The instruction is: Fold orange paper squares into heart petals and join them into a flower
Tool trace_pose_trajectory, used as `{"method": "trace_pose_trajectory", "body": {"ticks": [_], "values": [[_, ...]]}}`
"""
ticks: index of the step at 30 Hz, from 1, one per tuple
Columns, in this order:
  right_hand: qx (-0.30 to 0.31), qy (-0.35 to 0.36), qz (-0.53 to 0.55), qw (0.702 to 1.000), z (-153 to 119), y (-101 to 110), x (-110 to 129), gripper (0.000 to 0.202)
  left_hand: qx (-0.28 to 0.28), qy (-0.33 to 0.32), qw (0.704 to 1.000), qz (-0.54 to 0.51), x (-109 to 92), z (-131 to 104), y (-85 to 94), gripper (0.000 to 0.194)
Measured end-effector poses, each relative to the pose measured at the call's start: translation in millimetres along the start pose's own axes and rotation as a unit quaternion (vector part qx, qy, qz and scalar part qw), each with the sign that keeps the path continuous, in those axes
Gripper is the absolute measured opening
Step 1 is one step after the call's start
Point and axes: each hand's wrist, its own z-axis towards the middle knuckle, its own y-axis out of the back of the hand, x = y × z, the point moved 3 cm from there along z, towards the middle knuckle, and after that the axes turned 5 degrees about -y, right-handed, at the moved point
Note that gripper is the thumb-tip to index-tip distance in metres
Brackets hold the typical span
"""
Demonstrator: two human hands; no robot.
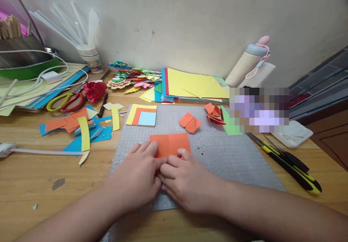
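An orange sheet of paper with an upright crease down its middle lies on the grey cutting mat. My left hand is closed at its lower left edge, fingers bent onto the paper. Against it, my right hand is closed at the lower right edge, with its fingertips on the paper. Both hands hide the sheet's near edge. Beyond the sheet sit a folded orange paper piece and, further right, more folded orange pieces. Layered yellow, orange and blue squares lie at the mat's far left corner.
Paper scraps, scissors, a black pen and a crumpled red paper flower lie left. Stacked coloured sheets rest by the wall. A yellow-black utility knife is at right; a bottle leans behind.
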Motion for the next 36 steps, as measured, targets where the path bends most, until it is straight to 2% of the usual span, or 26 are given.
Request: {"method": "trace_pose_trajectory", "body": {"ticks": [6,13,19,23,36], "values": [[0.000,-0.041,-0.022,0.999,4,-4,4,0.025,0.030,0.004,0.999,-0.027,6,-2,3.7,0.028],[0.028,-0.051,-0.018,0.998,-6,22,-6,0.026,0.042,0.003,0.999,-0.031,8,-2,7.6,0.054],[0.024,-0.001,-0.049,0.998,-10,25,-19,0.024,0.028,0.001,0.999,-0.031,9,-1,6.0,0.046],[0.009,0.019,-0.067,0.998,-18,24,-29,0.022,0.030,0.006,0.999,-0.020,11,1,0.4,0.049],[0.044,0.019,-0.128,0.991,-59,32,-51,0.019,0.032,0.002,0.999,-0.007,12,0,-3.3,0.055]]}}
